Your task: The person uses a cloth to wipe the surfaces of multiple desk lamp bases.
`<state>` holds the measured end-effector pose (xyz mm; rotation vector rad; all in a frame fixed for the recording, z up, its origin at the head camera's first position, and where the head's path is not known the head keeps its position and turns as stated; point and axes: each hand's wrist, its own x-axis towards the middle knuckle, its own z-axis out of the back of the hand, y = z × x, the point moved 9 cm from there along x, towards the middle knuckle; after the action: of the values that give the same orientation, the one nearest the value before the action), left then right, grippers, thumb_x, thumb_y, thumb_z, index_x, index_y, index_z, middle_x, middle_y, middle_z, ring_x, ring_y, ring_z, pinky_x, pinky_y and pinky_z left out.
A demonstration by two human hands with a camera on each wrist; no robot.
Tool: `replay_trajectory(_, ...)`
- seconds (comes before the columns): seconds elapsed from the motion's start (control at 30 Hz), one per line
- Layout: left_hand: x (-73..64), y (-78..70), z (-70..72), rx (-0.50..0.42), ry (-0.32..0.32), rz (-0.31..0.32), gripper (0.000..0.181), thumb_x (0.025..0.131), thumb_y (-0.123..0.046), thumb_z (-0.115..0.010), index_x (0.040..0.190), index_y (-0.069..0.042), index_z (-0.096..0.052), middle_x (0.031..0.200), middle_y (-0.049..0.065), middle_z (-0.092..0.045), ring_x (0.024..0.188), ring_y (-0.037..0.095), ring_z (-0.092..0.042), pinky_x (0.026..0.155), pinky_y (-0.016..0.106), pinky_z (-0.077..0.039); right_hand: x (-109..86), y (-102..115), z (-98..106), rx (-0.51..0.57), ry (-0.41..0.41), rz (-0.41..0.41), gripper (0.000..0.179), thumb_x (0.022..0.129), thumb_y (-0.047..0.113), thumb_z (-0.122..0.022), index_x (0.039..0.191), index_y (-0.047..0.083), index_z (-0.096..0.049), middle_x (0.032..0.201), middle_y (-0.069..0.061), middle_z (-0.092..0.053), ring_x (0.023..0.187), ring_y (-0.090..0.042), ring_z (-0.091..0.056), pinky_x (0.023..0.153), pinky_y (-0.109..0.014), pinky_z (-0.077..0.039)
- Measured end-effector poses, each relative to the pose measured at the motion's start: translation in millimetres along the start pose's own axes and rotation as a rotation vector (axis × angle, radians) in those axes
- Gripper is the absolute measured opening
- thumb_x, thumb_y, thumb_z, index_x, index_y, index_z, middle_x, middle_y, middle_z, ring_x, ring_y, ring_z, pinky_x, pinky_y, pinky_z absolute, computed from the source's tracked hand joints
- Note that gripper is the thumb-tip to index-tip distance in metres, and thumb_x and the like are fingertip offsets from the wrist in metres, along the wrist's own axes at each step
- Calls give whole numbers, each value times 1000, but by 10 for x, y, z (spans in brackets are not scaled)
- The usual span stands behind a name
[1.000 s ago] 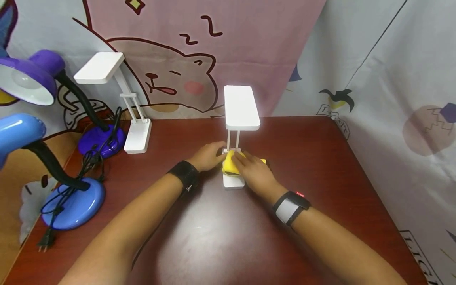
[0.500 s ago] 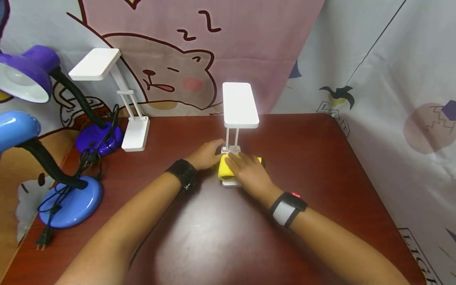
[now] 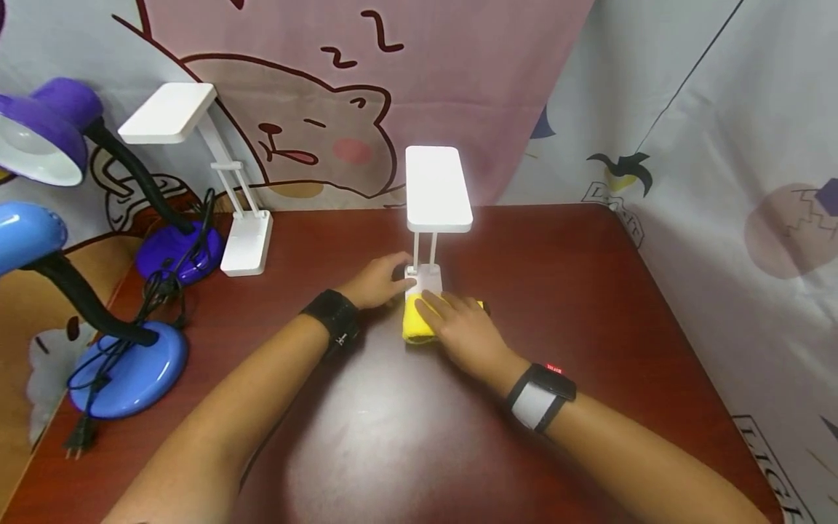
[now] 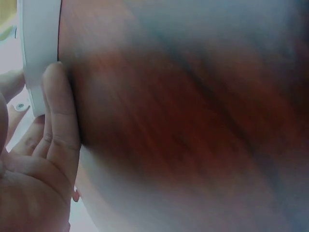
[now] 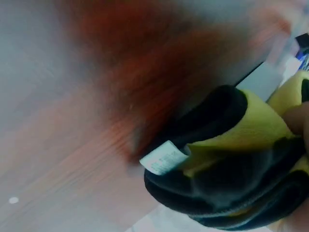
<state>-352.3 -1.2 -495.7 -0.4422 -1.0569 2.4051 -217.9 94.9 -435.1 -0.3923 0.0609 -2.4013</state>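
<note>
Left hand pinches lamp base at nine o'clock; right hand, fingers slightly spread on cloth, should press evenly.

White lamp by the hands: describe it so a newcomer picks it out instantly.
On the reddish-brown table, find the left hand and right hand. Between them stands the white lamp, its flat rectangular head raised on two thin rods. Unlike the other white lamp to its left, it has a yellow cloth on its base.
</note>
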Motion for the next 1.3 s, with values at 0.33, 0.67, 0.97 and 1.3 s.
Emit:
replay_trajectory(0.33, -2, 59, 36, -59, 2, 8, 36, 98, -22, -65, 132, -17, -57, 126, 11, -62, 59, 22, -65, 53, 33, -57, 148, -100, -66, 13, 17, -51, 58, 85, -1, -71, 140, 10, -57, 143, -10, -58, 124, -32, -60, 95, -47, -53)
replay_trajectory(0.67, -3, 76, 22, -70, 2, 34, 40, 98, -25, -65, 136, -18, -55, 123, 9, -63, 63, 22, -66, 55, 33, -57, -248, 233, 82, 24, 56, 54, 67, 83, 4, -76, 144, 16, -53, 144, -12, -57, 121, -34, -60, 92, -49, -54)
replay_trajectory(0.97, -8, 133, 2, -51, 11, 50, 43, 98, -28, -65, 138, -19, -54, 116, 7, -64, 63, 22, -66, 57, 33, -57, -305, 331, 0, 21, 80, 126, 70, 82, 6, -77, 145, 24, -52, 150, -7, -51, 133, -35, -51, 100, -53, -49)
replay_trajectory(1.3, 23, 126, 6, -40, 13, 44, 43, 97, -25, -66, 138, -18, -55, 116, 7, -64, 67, 21, -66, 56, 33, -57, -328, 275, 17, 69, 93, 92, 73, 81, 8, -81, 146, 25, -51, 152, -7, -48, 135, -36, -48, 104, -55, -47)
